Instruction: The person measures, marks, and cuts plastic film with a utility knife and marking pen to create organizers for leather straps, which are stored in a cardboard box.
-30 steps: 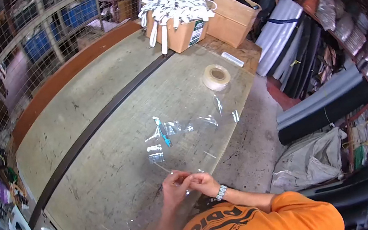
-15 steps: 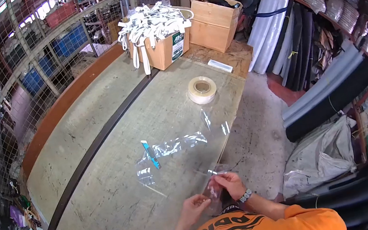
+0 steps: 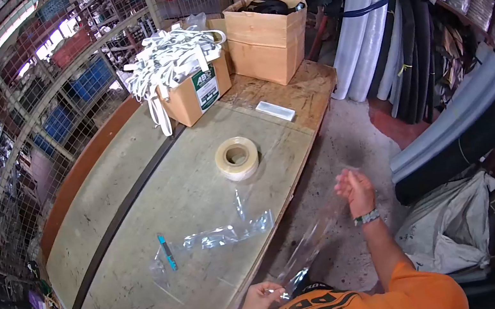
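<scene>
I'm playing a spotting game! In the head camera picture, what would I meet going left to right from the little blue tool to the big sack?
Little blue tool → pale roll → flat whitish bar → right hand → big sack.

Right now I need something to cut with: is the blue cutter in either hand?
No, the cutter lies on the table, apart from both the left hand and right hand.

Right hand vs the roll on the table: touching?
Apart. In the head view the roll sits on the table, while the right hand is out past the table's edge, with floor visible between.
</scene>
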